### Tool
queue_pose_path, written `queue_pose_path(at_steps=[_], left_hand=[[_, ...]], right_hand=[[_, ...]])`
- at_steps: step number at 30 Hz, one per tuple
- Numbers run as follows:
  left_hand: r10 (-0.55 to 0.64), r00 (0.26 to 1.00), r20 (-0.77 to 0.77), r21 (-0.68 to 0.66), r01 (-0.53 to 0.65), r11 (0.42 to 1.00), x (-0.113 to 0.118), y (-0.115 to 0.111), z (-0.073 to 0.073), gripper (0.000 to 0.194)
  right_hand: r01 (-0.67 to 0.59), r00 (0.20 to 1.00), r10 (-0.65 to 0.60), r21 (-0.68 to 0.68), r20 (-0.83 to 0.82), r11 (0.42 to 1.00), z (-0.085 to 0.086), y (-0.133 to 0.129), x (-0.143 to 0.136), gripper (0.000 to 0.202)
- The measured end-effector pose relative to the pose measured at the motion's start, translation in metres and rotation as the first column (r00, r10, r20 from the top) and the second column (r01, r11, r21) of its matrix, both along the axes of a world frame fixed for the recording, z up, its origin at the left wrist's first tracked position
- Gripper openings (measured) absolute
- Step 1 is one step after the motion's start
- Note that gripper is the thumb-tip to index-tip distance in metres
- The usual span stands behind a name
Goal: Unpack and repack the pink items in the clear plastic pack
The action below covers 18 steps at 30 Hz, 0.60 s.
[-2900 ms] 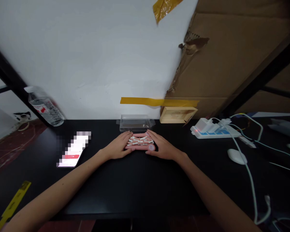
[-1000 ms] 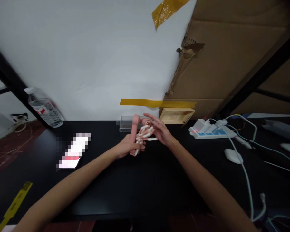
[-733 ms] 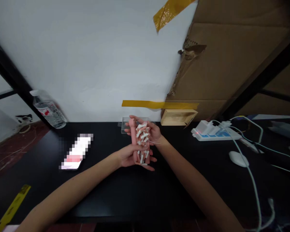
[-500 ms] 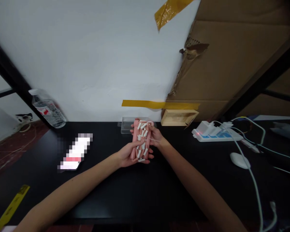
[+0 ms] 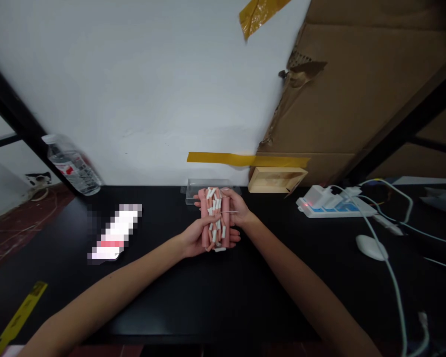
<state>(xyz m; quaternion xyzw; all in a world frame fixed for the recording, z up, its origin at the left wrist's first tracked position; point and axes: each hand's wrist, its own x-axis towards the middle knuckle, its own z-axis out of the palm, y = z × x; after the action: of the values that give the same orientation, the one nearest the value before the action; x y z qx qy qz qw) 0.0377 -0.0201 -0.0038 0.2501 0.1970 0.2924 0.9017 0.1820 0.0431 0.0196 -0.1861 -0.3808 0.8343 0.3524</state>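
A bundle of pink tubes with small white pieces (image 5: 214, 218) stands on end above the black table (image 5: 215, 297), held between both my hands. My left hand (image 5: 193, 238) cups its lower end from the left. My right hand (image 5: 236, 208) grips its upper end from behind and from the right. A thin white thread sticks out near my right fingers. Just behind the bundle, a clear plastic tray (image 5: 193, 191) lies against the wall.
A phone (image 5: 113, 233) lies left of my hands and a water bottle (image 5: 72, 166) leans at the far left. A small wooden box (image 5: 277, 179), a white power strip (image 5: 332, 204) with cables and a white mouse (image 5: 371, 246) sit to the right. Yellow tape (image 5: 18, 312) lies at the front left.
The pink bundle lay flat on the table under both hands; they lifted it, turned it upright and pressed the loose white pieces together into a tighter bundle.
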Motion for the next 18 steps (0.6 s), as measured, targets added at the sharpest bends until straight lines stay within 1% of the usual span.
queue_pose_path(at_steps=[4, 8, 13, 18], left_hand=[[-0.064, 0.998, 0.003, -0.028, 0.065, 0.998, -0.0008, -0.0003, -0.0026, 0.041], [-0.084, 0.996, 0.001, -0.050, 0.084, 0.995, -0.0022, 0.0010, -0.0024, 0.042], [-0.095, 0.995, 0.007, -0.047, 0.095, 0.994, -0.0046, 0.0030, -0.0012, 0.044], [-0.102, 0.995, 0.018, -0.063, 0.103, 0.993, -0.0053, 0.0032, -0.0007, 0.047]], right_hand=[[-0.028, 0.999, 0.028, -0.011, -0.036, 1.000, 0.0055, -0.0035, 0.0007, 0.061], [-0.024, 0.999, 0.023, -0.024, -0.041, 0.999, 0.0057, -0.0026, 0.0021, 0.070], [-0.030, 0.999, 0.028, -0.040, -0.046, 0.999, 0.0063, -0.0025, 0.0030, 0.076], [-0.039, 0.996, 0.035, -0.047, -0.080, 0.998, 0.0082, -0.0032, 0.0032, 0.076]])
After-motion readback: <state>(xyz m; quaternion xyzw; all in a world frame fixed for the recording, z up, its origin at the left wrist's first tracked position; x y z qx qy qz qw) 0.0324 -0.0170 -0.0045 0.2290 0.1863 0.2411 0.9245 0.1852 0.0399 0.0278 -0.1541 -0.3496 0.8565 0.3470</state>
